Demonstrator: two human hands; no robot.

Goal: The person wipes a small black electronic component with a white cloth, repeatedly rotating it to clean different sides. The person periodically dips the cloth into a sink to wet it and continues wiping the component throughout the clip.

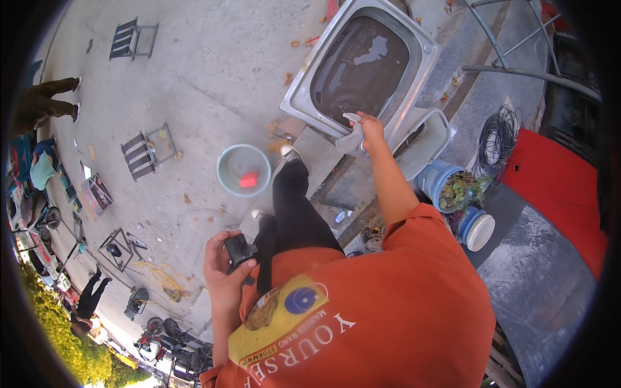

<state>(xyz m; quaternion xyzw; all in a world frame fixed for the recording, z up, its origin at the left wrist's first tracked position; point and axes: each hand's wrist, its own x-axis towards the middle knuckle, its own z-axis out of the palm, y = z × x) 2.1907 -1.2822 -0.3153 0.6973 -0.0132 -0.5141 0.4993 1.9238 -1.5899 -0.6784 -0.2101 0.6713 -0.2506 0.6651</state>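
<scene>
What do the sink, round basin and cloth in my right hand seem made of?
Sink: metal, probably stainless steel, satiny, from its silvery rim. Round basin: likely plastic, smooth, with a pale blue-green wall. Cloth: fabric, matte, in soft folds; fibre too fine to tell.

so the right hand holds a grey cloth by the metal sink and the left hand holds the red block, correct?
Not quite: the head view shows the left hand holding a black device; the red block lies in the round basin. The right hand does hold a grey cloth by the metal sink.
</scene>
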